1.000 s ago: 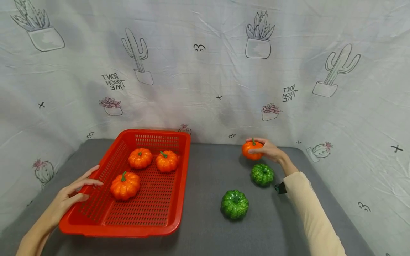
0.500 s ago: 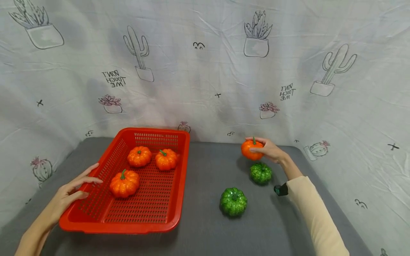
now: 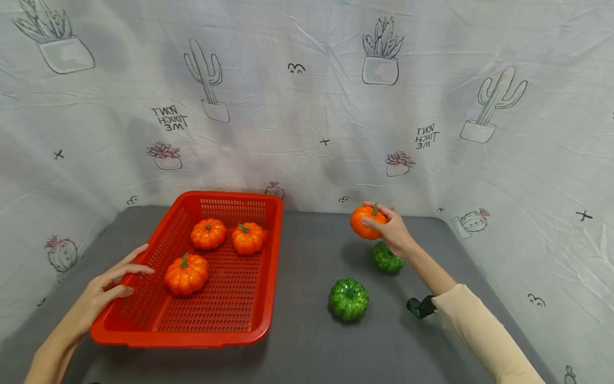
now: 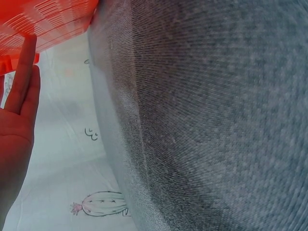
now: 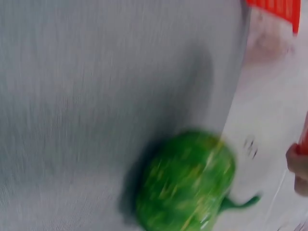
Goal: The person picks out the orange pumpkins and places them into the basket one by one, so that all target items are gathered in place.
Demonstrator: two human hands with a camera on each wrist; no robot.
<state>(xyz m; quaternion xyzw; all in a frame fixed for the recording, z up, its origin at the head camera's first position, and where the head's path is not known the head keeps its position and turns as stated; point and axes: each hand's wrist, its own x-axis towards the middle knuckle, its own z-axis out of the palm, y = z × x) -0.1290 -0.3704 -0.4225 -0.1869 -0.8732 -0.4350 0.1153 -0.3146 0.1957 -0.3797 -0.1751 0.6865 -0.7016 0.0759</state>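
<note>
My right hand [image 3: 394, 233] grips a small orange pumpkin [image 3: 365, 223] with a green stem, raised over the far right of the table. Just beneath it sits a green pumpkin [image 3: 386, 258], partly covered by that hand; another green pumpkin [image 3: 348, 300] lies nearer the front. At the left, my left hand [image 3: 98, 293] holds the side rim of a red plastic basket [image 3: 192, 339], some fingers over the rim and others [image 4: 25, 72] along its outside. Three orange pumpkins rest inside: one at the back left [image 3: 208, 233], one at the back right [image 3: 248, 238], one nearer the front [image 3: 187, 274].
A grey cloth covers the table [image 3: 307, 341]. Behind and at both sides hangs a white curtain [image 3: 307, 106] printed with cacti. The right wrist carries a dark camera [image 3: 421, 307] below the sleeve.
My right hand has lifted the orange pumpkin and carried it slightly left, now overlapping the rear green pumpkin. The left hand stays on the basket rim.
</note>
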